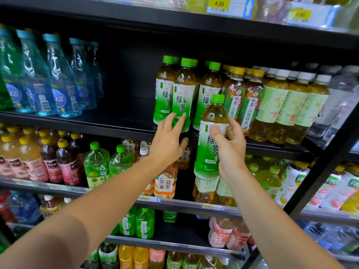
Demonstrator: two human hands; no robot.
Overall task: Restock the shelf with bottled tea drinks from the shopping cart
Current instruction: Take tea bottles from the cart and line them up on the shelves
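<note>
Right hand (231, 150) wrapped around a green-capped green tea bottle (208, 140), thumb on the label, held upright in front of the black shelf (116, 123) edge. Left hand (169, 140) spread, straight fingertips touching the label of a shelved green tea bottle (183, 94) in the row behind. Just right of that row, gold-capped tea bottles (235, 98), then white-capped ones (279, 101). Far left, blue water bottles (58, 78), slightly blurred. Yellow price tag (219, 3) above, apparently 4.00.

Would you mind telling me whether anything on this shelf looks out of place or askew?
Nothing looks spilled or damaged. The only oddity is a wide bare stretch of shelf between the blue bottles and the green tea bottles, where stock is missing.
</note>
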